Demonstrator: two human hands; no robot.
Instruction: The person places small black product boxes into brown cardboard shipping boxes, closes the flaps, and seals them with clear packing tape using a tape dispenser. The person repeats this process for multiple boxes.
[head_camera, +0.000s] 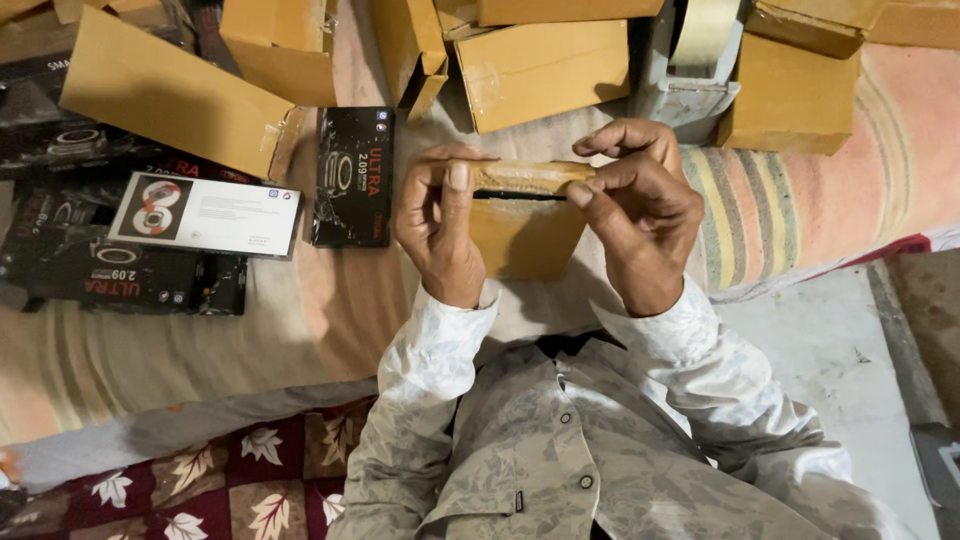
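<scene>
A small brown cardboard box (525, 235) sits between my two hands, over a striped blanket. My left hand (437, 225) grips its left side, thumb pressed on the taped top flap. At the box's right end my right hand (640, 210) pinches the top flap with its fingertips. A dark gap shows under the flap. The sleeves are pale and patterned.
Several plain cardboard boxes (545, 70) lie along the far side. Black product boxes (352, 177) and a white one (205, 213) are at the left. A tape dispenser (695, 60) stands at the back right. Bare floor (830, 350) is at the right.
</scene>
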